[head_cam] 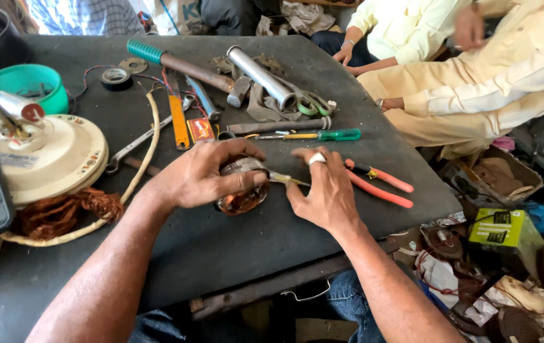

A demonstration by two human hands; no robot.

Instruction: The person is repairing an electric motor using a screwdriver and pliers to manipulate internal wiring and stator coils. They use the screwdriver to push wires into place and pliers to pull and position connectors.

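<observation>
The left hand [199,174] is clamped around a small motor coil [241,190] of copper wire to keep it steady on the dark worktop [221,248], while the right hand [326,187] pinches a thin yellowish tool [284,180] against it, just beside the orange pliers [380,184].

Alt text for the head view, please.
The left hand grips a copper-wound motor coil on a dark table while the right hand works a thin tool into it. Pliers, a screwdriver and a hammer lie nearby.
</observation>
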